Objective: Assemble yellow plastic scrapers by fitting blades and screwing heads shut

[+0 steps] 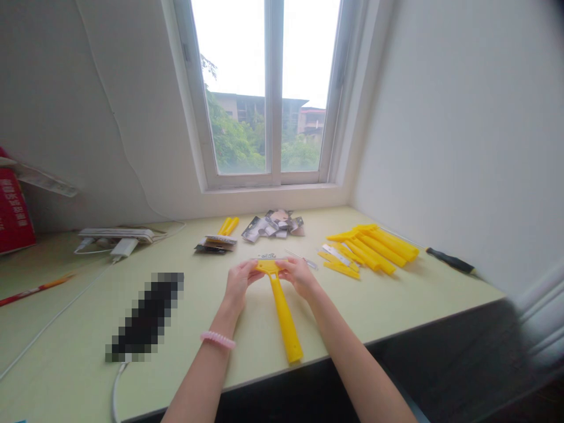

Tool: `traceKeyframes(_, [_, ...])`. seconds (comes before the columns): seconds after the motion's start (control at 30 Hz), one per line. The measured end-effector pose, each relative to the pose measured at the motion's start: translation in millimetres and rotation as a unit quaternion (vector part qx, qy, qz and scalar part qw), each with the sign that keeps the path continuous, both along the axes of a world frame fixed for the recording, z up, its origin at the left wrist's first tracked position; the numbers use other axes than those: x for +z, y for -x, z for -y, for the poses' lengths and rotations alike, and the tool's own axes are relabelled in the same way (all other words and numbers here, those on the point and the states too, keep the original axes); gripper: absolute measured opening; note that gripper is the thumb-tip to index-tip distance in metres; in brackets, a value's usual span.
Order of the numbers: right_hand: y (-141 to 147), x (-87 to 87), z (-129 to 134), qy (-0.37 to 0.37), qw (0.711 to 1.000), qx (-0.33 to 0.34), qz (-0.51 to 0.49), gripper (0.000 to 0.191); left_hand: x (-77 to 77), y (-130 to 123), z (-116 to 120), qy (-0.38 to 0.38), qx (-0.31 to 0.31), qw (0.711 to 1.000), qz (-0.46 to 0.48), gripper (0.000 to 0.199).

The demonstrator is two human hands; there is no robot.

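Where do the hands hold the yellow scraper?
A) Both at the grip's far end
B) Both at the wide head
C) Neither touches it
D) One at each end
B. The left hand and right hand both hold the wide head of the scraper, while its grip extends toward the person, free of them.

Pixelation (145, 317) hides an object on the desk (74, 335).

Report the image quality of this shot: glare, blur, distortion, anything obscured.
In the head view, the window is blown out to white; wide-angle distortion slants the desk edge; the lower right corner is smeared; a pixelated block hides one object; the left hand, right hand and yellow scraper look sharp.
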State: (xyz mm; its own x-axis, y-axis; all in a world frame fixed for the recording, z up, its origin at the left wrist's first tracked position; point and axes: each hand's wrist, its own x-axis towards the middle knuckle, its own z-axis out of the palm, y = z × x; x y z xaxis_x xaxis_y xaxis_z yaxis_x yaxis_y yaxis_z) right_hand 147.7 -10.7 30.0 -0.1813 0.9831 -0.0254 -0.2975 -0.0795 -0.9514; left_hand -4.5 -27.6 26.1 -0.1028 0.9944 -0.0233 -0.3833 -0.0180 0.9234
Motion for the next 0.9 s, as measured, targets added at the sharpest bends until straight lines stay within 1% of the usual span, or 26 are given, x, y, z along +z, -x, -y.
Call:
traceKeyframes(0.07, [1.6,0.0,-0.6,-0.012,0.999,-0.018,-0.036,0.025,-0.7,-3.1,0.8,0.008,-0.033,0.999,0.004,0.025])
traceKeyframes(0.13, [3.0,-1.0,-1.2,-0.02,0.998,-0.033,-0.055,0.026,-2.3,-7.4,2.9,0.037,-0.097,0.995,-0.01,0.034])
traceKeyframes(0.2, [4.1,-2.9,-1.7,-0.023,0.998,-0.047,-0.046,0.025,-4.5,-12.2,6.0,0.065,-0.168,0.983,-0.036,0.043])
traceKeyframes(0.27, [4.7,-4.9,-1.8,-0.028,0.998,-0.058,-0.012,0.024,-6.4,-16.2,8.8,0.065,-0.212,0.974,-0.055,0.046])
traceKeyframes(0.33, [4.7,-6.3,-1.9,-0.035,0.997,-0.061,0.029,0.021,-7.3,-18.4,9.8,0.043,-0.22,0.972,-0.065,0.044])
traceKeyframes(0.4, [4.3,-6.5,-1.8,-0.026,0.996,-0.055,0.067,0.017,-7.5,-18.6,8.5,0.023,-0.208,0.975,-0.07,0.038])
traceKeyframes(0.47, [3.4,-5.9,-1.7,-0.004,0.994,-0.05,0.1,0.014,-7.8,-17.8,6.0,0.02,-0.194,0.978,-0.077,0.033])
traceKeyframes(0.57, [1.1,-5.1,-1.8,0.012,0.989,-0.044,0.144,0.013,-9.1,-17.1,3.2,0.017,-0.202,0.974,-0.103,0.029])
traceKeyframes(0.67, [-1.9,-6.1,-2.9,-0.005,0.981,-0.039,0.188,0.014,-10.5,-18.2,3.9,0.008,-0.216,0.968,-0.129,0.026])
traceKeyframes(0.77, [-4.4,-7.7,-4.6,-0.044,0.971,-0.052,0.228,0.017,-12.3,-19.8,6.8,0.019,-0.234,0.961,-0.148,0.027])
traceKeyframes(0.83, [-5.3,-7.6,-4.9,-0.072,0.968,-0.068,0.231,0.018,-14.3,-20.8,8.6,0.027,-0.259,0.953,-0.158,0.028])
traceKeyframes(0.9, [-5.7,-6.1,-3.9,-0.078,0.973,-0.064,0.209,0.02,-16.5,-21.6,9.7,0.031,-0.282,0.946,-0.159,0.027])
